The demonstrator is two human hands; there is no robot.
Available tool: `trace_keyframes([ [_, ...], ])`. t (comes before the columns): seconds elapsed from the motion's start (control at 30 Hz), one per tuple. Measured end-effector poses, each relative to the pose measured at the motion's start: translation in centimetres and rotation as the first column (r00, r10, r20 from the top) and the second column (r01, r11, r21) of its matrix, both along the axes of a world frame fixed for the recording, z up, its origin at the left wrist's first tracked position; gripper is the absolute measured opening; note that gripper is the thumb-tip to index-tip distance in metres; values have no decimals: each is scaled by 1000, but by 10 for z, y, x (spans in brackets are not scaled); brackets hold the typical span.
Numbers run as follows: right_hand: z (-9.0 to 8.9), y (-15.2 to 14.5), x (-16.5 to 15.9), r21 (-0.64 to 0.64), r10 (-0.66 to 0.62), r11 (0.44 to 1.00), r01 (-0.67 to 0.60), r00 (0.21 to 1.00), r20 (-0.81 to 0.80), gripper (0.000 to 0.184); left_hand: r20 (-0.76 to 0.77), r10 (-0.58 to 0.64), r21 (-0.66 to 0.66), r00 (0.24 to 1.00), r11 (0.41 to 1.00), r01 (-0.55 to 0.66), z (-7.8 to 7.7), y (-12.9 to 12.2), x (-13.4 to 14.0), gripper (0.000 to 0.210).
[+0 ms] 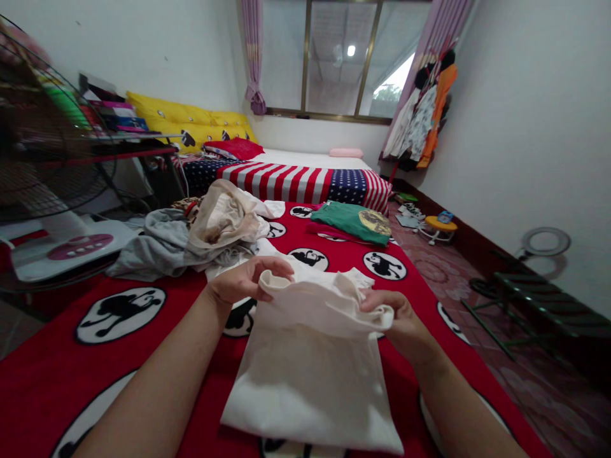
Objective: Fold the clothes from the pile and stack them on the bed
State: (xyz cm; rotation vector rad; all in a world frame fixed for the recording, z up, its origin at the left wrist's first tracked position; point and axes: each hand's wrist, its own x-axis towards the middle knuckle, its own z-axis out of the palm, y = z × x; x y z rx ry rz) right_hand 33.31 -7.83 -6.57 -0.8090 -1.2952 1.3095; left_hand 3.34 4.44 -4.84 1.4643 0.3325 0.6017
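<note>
Both hands grip a white shirt (315, 369), partly folded, whose lower part lies on the red cover (200, 356). My left hand (245, 280) is closed on its upper left edge, thumb on the near side. At the upper right edge, my right hand (394, 315) pinches the cloth with the thumb on top. The raised edge sags between the two hands, and more white cloth spreads out beyond it. Some fingers are hidden behind the fabric. Past my left hand sits a loose heap of grey and beige clothes (219, 222).
A folded green shirt (348, 219) rests at the cover's far right. To the left stands a fan (48, 140) near a cluttered desk (128, 151). A dark bench (554, 302) and an orange stool (440, 224) are along the right wall. A second bed (296, 181) stands under the window.
</note>
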Motion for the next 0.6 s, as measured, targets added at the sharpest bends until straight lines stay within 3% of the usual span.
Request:
trace_keyframes([
  [0.1, 9, -8, 9, -73, 363, 932, -356, 922, 134, 15, -44, -154, -12, 987, 988, 153, 4, -5, -2, 38],
  [0.17, 12, -9, 10, -112, 424, 905, -410, 893, 154, 19, -38, -166, -42, 985, 986, 164, 6, -7, 3, 36],
  [0.2, 12, -7, 9, -104, 341, 939, -329, 930, 139, 20, -12, -103, -51, 995, 993, 103, 5, -6, 8, 35],
  [0.27, 7, 2, 8, -72, 5, 997, 0, 997, 73, 25, 81, 173, -94, 982, 982, -165, -1, -2, 20, 39],
  [0.33, -4, 16, 7, -76, -364, 927, 366, 930, 42, 41, 87, 516, -186, 852, 849, -495, -11, 6, 31, 47],
  [0.4, -16, 27, 9, -97, -550, 822, 561, 827, 116, 57, -53, 701, -210, 711, 689, -694, -23, 12, 38, 53],
  [0.47, -24, 33, 11, -109, -565, 792, 601, 788, 242, 62, -210, 721, -162, 660, 640, -751, -31, 15, 38, 57],
  [0.6, -26, 28, 7, -108, -397, 872, 478, 818, 415, 64, -404, 614, -12, 678, 738, -675, -31, 12, 32, 71],
])
